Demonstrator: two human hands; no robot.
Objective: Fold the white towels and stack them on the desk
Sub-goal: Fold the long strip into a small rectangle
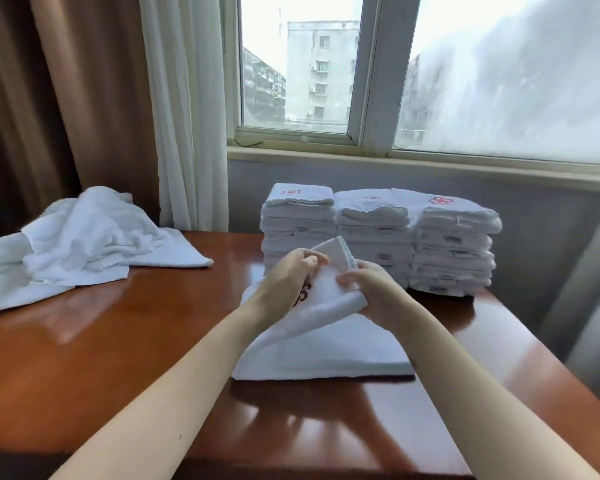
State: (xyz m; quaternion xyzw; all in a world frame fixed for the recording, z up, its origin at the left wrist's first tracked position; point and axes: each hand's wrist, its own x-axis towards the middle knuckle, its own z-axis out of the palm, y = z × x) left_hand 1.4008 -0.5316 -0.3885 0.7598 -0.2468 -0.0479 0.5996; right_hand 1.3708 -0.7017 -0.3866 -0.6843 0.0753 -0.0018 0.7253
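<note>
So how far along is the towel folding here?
Done: three stacks of folded towels stand at the desk's back edge. In hand: the left hand and right hand both grip one towel, half folded, its lower part on the desk. Left: a crumpled heap of towels at the desk's left.

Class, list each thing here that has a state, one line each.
Towel in hand: partly folded, lower part resting on the desk.
Left hand: grips that towel.
Right hand: grips that towel.
Folded towels: stacked in three piles.
Loose towels: unfolded, heaped.
</note>
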